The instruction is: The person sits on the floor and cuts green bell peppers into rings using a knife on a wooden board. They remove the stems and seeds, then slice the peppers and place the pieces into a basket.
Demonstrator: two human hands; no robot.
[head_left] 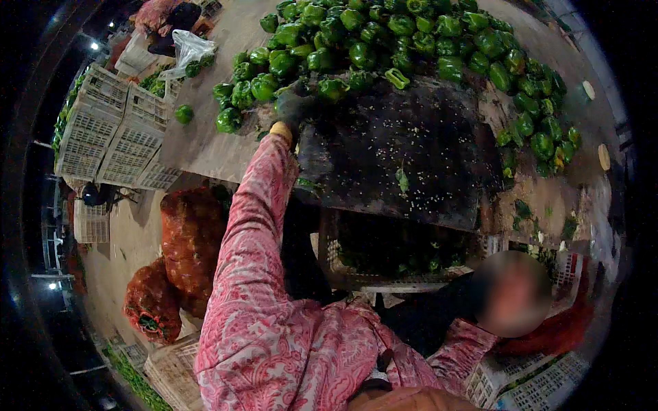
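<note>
A large heap of green bell peppers [356,34] lies across the far part of the table. My left arm, in a pink patterned sleeve with a yellow cuff, stretches forward to it. My left hand [295,103], in a dark grey glove, is beside the nearest peppers; it is smeared, so its fingers do not show. Right of it, a dark board [391,151] is strewn with pale seeds and a green leaf [401,180]. My right hand [513,294] is low at the right, beyond the sleeve; a round blur covers it and anything in it.
Under the board's near edge sits a crate [384,281] with green pieces inside. White plastic crates [113,137] are stacked at the left, near red mesh sacks [188,240] on the floor. More crates [528,383] stand at lower right. Another person [164,20] is at the far left.
</note>
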